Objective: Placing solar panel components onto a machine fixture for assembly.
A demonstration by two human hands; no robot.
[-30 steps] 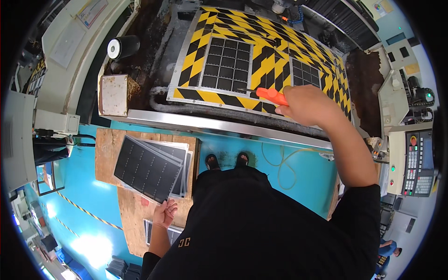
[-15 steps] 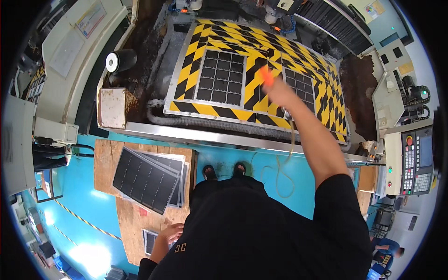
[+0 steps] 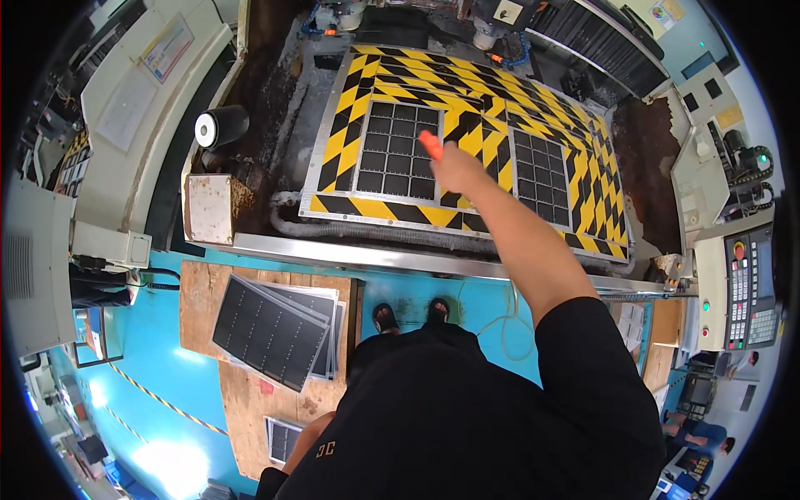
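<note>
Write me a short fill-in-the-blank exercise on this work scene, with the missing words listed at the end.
1. The right hand grips a tool coloured ____.
2. The striped cover is patterned in black and ____.
3. Of the two dark gridded panels, the tool appears over the ____ one.
4. The stack of dark sheets lies on a table made of ____.

Missing words: orange; yellow; left; wood.

A glossy blue floor [image 3: 162, 346], crossed by a black-and-yellow line [image 3: 167, 402] (light glares white [image 3: 171, 465] near it), spreads beside a wooden table [image 3: 240, 412].
</note>
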